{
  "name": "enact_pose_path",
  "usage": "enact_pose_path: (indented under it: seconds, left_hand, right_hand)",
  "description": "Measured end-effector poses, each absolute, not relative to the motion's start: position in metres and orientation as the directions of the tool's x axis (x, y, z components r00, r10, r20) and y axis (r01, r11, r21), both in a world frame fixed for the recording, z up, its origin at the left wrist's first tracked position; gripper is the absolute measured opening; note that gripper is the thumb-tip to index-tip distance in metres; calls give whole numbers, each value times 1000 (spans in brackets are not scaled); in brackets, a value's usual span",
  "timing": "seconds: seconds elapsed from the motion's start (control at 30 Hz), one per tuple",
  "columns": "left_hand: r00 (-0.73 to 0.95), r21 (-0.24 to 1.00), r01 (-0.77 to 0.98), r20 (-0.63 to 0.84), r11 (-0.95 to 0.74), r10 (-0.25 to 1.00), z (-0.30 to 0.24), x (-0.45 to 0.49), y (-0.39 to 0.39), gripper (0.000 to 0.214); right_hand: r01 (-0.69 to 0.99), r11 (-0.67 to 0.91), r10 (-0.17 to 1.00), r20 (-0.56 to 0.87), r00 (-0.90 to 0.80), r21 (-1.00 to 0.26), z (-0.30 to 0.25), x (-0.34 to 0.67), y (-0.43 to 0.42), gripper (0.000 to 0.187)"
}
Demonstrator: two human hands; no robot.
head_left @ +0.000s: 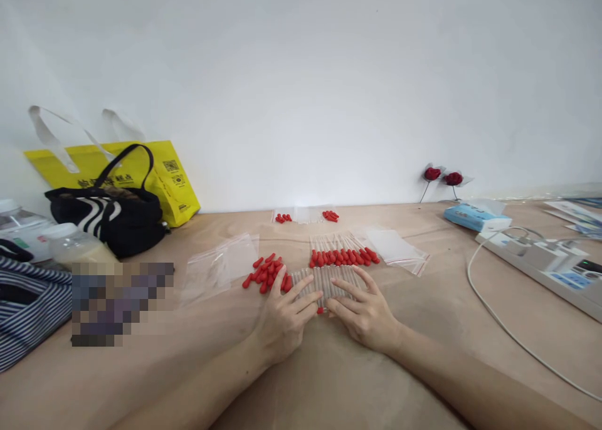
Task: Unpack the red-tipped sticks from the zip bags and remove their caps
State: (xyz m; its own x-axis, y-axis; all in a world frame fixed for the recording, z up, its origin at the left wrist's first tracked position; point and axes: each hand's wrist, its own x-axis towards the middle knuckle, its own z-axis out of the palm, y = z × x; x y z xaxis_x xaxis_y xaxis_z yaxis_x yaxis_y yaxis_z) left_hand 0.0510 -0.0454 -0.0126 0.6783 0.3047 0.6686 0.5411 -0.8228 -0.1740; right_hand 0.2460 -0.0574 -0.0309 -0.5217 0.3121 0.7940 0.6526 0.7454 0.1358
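A row of thin clear glass tubes (324, 276) lies on the table under my hands. My left hand (286, 317) rests over the left part with its fingers spread, its fingertips on the tubes. From the other side my right hand (367, 314) lies over them, fingers stretched apart. One red rubber bulb (320, 310) shows low between the two hands; which fingers touch it I cannot tell. Beside my left hand is a pile of loose red bulbs (268, 272). Beyond the tubes lies a row of droppers (343, 256) with red bulbs on their near ends. Both thumbs are hidden.
Clear zip bags lie to the left (219, 264) and right (395, 248); a filled bag (308, 215) is by the wall. Yellow and black bags (126, 220) and jars (78, 248) stand left. A tissue pack (475, 217), power strip (545, 264) and white cable (498, 326) are right.
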Motion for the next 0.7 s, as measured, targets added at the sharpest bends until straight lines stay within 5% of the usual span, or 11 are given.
enact_pose_path:
  seconds: [0.2, 0.47, 0.53, 0.6, 0.7]
  left_hand:
    - [663, -163, 533, 690, -830, 290, -13, 46, -45, 26]
    - [394, 68, 775, 725, -629, 565, 15, 17, -27, 25]
    - [267, 211, 847, 623, -487, 735, 27, 6, -8, 27]
    - [103, 322, 918, 367, -230, 925, 37, -5, 13, 23]
    - [-10, 342, 936, 261, -83, 965, 41, -15, 40, 18]
  right_hand:
    - [656, 745, 306, 812, -497, 121, -28, 251, -59, 14]
    - [842, 537, 553, 777, -301, -56, -30, 273, -51, 24]
    - [859, 486, 624, 753, -210, -163, -35, 279, -44, 31]
    - [858, 456, 659, 738, -145, -238, -41, 285, -37, 35]
    - [838, 445, 684, 724, -90, -316, -47, 293, -29, 32]
